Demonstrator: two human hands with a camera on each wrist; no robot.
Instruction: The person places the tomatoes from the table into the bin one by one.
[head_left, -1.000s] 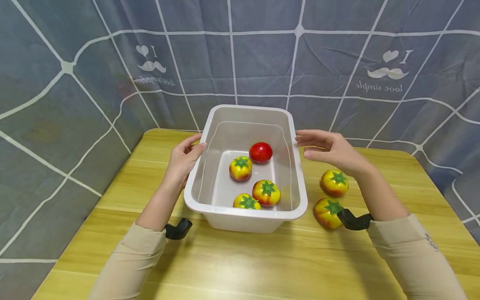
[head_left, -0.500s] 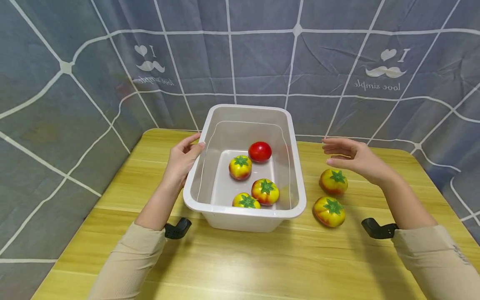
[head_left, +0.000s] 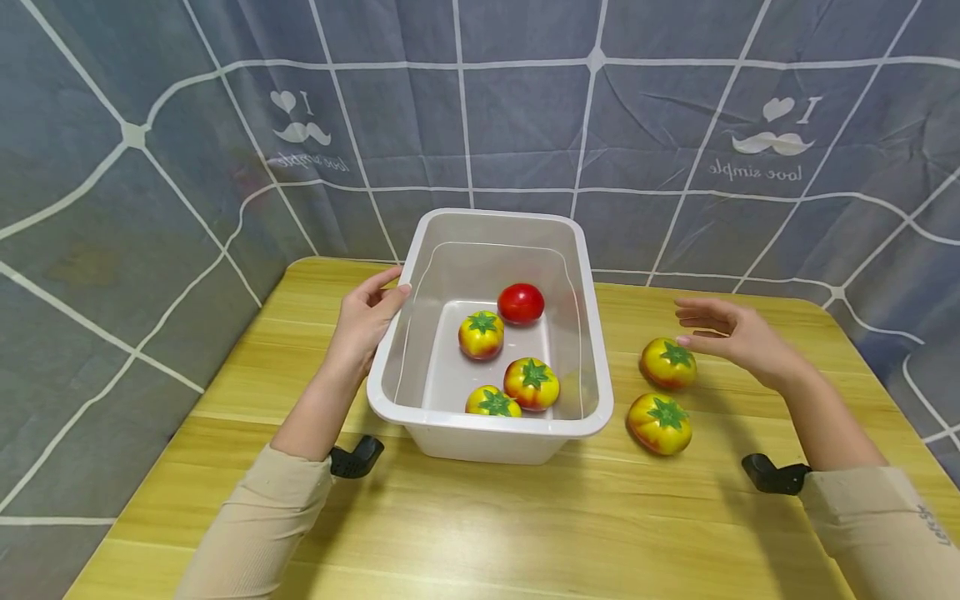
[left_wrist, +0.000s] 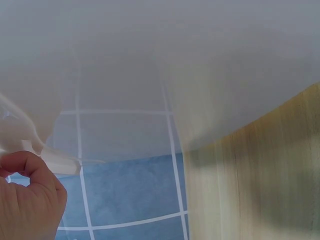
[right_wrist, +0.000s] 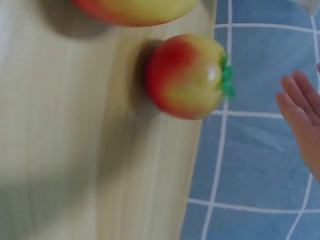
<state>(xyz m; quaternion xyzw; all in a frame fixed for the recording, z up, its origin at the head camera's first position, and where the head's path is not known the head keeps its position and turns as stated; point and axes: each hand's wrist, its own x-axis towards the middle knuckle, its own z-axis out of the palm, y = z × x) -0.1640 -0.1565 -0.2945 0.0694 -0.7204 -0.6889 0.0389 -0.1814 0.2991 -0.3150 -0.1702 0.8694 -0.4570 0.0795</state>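
My left hand [head_left: 365, 321] grips the left rim of a light grey plastic bin [head_left: 491, 427], thumb over the edge. In the left wrist view the bin's wall [left_wrist: 120, 65] fills the top, and the hand [left_wrist: 32, 192] curls at its rim. Inside the bin lie a plain red fruit [head_left: 521, 304] and several yellow-red toy tomatoes [head_left: 481, 335] with green leaf tops. Two more tomatoes lie right of the bin, a far one [head_left: 667, 363] and a near one [head_left: 659, 424]. My right hand [head_left: 738, 333], holding nothing, hovers just right of the far tomato [right_wrist: 187, 77], fingers relaxed.
A wooden table [head_left: 480, 533] carries the bin and tomatoes. Behind it and on the left hangs a grey-blue curtain [head_left: 525, 125] with white lines. Black wrist cameras [head_left: 356, 457] sit at both sleeves.
My right hand has moved from beside the bin's right rim to the right and lower, near the far tomato. The left hand and bin have stayed in place.
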